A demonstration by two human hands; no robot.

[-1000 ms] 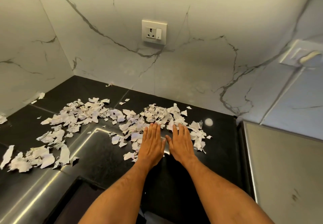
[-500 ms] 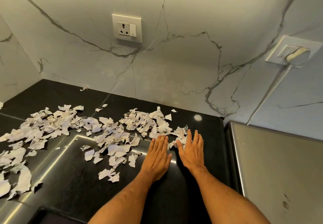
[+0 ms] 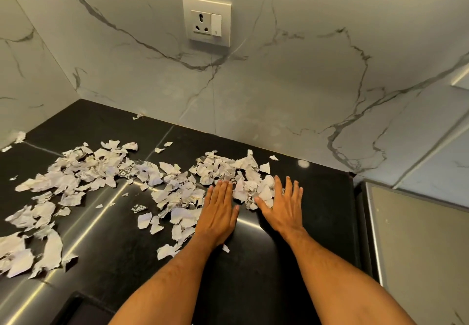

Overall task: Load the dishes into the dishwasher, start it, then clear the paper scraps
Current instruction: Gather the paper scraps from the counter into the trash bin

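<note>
A person's two bare forearms reach forward over a glossy black counter (image 3: pixel 253 286) set against a white marble-patterned wall. A wall socket (image 3: pixel 206 21) sits on that wall, and everything below is placed from it.

Straight below the socket, both hands lie palm down on the counter. The left hand (image 3: pixel 218 210) has its fingers straight and together. The right hand (image 3: pixel 284 206), just beside it, has its fingers straight and fanned. Neither grip has hold of anything; both are flat and open.

Between the two hands sits a small mound of torn white paper scraps (image 3: pixel 251 190), touching the inner edge of each hand. The hands appear placed this way to act as two walls, penning loose scraps into one heap that can be scooped up.

Most scraps are not yet gathered. A broad scatter (image 3: pixel 83 175) spreads below and far to the left of the socket, with larger pieces (image 3: pixel 38 253) nearest the counter's front edge. One stray bit (image 3: pixel 138 116) lies at the foot of the wall.

The clearing step seems to be under way, with much left.
</note>
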